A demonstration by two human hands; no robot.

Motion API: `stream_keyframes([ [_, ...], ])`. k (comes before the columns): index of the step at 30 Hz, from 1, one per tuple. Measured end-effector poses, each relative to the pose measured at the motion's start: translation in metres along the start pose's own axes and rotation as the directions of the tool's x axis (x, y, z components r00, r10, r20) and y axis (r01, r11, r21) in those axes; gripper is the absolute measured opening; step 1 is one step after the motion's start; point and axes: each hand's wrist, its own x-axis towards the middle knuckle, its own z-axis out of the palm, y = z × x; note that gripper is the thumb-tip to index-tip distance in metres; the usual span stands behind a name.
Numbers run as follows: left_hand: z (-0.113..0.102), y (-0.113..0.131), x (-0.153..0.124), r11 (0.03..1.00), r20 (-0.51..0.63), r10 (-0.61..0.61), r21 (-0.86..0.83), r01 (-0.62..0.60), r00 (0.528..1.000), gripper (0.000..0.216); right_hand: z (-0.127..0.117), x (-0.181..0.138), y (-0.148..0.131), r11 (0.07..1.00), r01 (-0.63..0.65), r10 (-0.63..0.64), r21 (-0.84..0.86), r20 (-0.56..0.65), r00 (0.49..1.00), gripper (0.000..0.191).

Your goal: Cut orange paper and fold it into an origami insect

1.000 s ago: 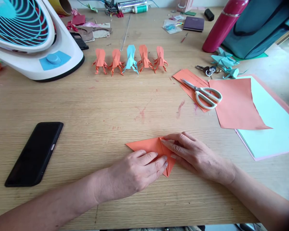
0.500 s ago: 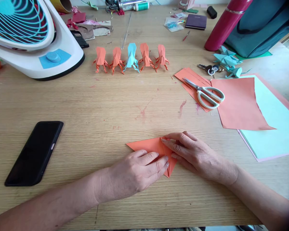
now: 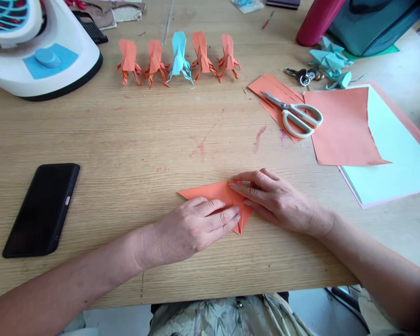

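A folded orange paper triangle lies flat on the wooden table near its front edge. My left hand lies flat over its lower part, fingers pointing right. My right hand presses on its right side, fingertips on a fold near the top point. Both hands hide much of the paper.
A row of folded paper figures, orange ones and one blue, stands at the back. White-handled scissors lie on orange sheets at right, beside a pale sheet. A black phone lies left, a white fan back left, a red bottle back right.
The view has tilted down, so everything sits higher in the picture. Both hands stay pressed on the orange paper in the same pose.
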Motion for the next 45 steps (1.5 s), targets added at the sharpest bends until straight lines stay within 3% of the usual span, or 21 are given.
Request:
stream_keyframes([
  [14,-0.003,0.000,0.002,0.999,0.031,0.032,0.001,-0.032,0.999,0.036,0.001,-0.001,0.003,0.999,0.046,-0.046,-0.011,-0.037,0.998,0.041],
  [22,-0.004,-0.001,0.006,0.990,0.044,-0.013,-0.137,0.019,0.999,0.034,0.001,0.000,0.000,1.000,0.017,-0.016,0.006,-0.022,1.000,0.042],
  [28,0.001,0.003,0.019,0.974,-0.063,-0.134,-0.192,0.120,0.989,0.026,0.002,0.001,-0.003,1.000,-0.021,0.022,0.019,-0.021,1.000,0.041],
  [32,0.009,0.009,0.032,0.949,-0.105,-0.293,-0.157,0.275,0.950,0.023,0.005,0.003,-0.003,0.999,-0.026,0.027,0.027,-0.054,0.998,0.040],
  [38,0.015,0.016,0.034,0.907,-0.158,-0.420,-0.058,0.416,0.894,0.020,0.006,0.003,-0.003,0.997,-0.036,0.040,0.067,-0.062,0.997,0.036],
  [45,0.014,0.016,0.031,0.894,-0.168,-0.431,0.050,0.445,0.886,0.021,0.003,-0.004,-0.003,0.985,-0.062,0.082,0.158,-0.121,0.989,0.028],
])
